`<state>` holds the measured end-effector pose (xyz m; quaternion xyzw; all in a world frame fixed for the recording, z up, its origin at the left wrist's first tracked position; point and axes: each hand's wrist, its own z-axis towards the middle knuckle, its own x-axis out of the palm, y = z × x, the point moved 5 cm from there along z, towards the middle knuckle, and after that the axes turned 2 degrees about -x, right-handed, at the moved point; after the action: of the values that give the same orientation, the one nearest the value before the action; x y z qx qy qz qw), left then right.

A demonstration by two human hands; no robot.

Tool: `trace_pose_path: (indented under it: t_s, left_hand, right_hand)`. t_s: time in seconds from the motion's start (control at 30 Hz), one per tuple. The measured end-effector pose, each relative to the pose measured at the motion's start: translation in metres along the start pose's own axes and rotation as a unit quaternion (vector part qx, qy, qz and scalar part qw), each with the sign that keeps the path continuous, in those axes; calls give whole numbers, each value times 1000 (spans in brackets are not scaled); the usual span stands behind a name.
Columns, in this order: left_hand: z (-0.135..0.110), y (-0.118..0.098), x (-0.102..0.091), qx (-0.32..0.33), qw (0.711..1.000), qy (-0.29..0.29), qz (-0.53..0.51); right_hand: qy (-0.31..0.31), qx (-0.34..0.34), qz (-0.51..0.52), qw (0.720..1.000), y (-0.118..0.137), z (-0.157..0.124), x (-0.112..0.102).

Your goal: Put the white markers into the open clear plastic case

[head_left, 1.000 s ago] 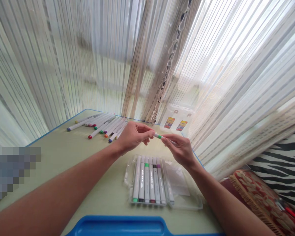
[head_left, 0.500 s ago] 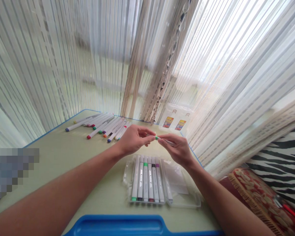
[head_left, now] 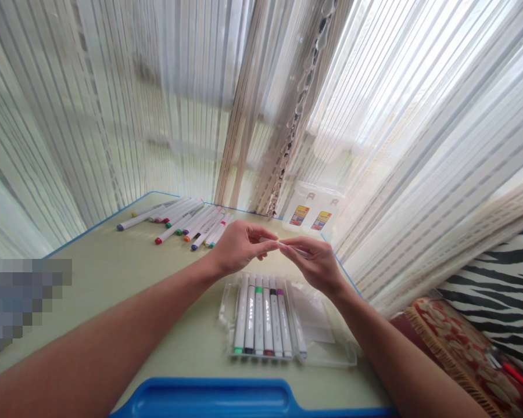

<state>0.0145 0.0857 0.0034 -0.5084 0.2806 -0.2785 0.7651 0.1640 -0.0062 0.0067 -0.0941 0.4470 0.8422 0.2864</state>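
Both hands meet above the table and pinch one white marker point(head_left: 293, 249) between them. My left hand point(head_left: 239, 247) closes its fingertips over the marker's left end, hiding the green band there. My right hand point(head_left: 316, 264) grips the barrel on the other side. Just below the hands lies a clear plastic case point(head_left: 326, 342) with several markers point(head_left: 264, 316) side by side in its left half. A loose row of several coloured-cap markers point(head_left: 183, 223) lies at the table's far left.
The pale green table point(head_left: 126, 278) has a blue rim, with a blue tray edge point(head_left: 209, 397) at the front. Sheer curtains hang close behind. A second clear box with yellow labels point(head_left: 311, 212) stands at the far edge. A zebra-print and red cushion point(head_left: 483, 331) lies to the right.
The hands have drawn closer together, and the marker's green band, visible earlier, is now covered by my left fingers. The pair of hands rose slightly.
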Motion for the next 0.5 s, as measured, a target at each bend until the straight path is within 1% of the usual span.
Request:
trace_pose_path:
  t_s: [0.13,0.2,0.27,0.3,0.37,0.43,0.5]
  left_hand:
    - [1,-6,-7,7,999,-36,-15]
    - [2,-8,-11,5,998,-53,-44]
    - [2,-8,-13,-10,995,-50,-91]
    - [2,-7,-12,-23,992,-39,-121]
    - [2,-4,-10,-59,980,3,-188]
    - [0,-1,-5,-89,962,55,-253]
    - [-3,-1,0,-103,943,100,-300]
  right_hand:
    - [-21,23,19,999,-1,3,-3]
    - [-32,52,39,997,-4,4,-5]
    - [-31,95,74,992,-9,5,-6]
    - [-22,118,99,988,-11,5,-5]
    - [15,155,156,975,-14,5,-2]
    - [57,170,209,961,-14,4,2]
    - [89,175,248,949,-12,3,4]
